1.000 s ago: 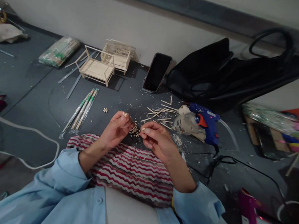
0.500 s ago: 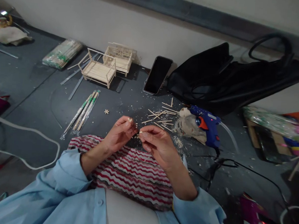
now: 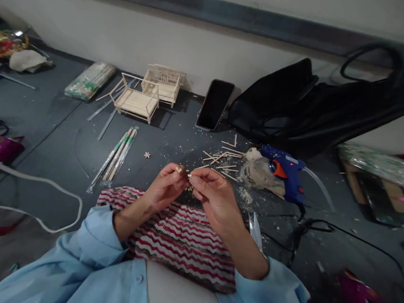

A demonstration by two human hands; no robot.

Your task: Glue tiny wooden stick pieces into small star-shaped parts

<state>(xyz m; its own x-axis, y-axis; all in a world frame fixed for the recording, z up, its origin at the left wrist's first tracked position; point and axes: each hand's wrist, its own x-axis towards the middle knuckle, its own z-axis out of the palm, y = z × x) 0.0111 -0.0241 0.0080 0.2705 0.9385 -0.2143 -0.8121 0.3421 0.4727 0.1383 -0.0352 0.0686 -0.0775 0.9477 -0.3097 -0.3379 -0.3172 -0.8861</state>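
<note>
Left hand [image 3: 167, 186] and right hand [image 3: 213, 194] pinched nearly closed, each on a tiny wood bit, right bit [image 3: 189, 175] pointing at left bit [image 3: 179, 169], outlines blurry, mostly finger-covered.

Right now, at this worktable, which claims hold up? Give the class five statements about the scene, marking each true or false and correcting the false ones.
1. The left hand is empty. False: its fingertips hold a small pale piece.
2. The phone is between the miniature wooden furniture and the black bag. True.
3. The glue gun is yellow all over. False: it is mostly blue, with an orange trigger.
4. The flower-shaped piece lies on the striped cloth. False: it lies on the dark tabletop.
5. The right hand pinches a small pale bit. True.
</note>
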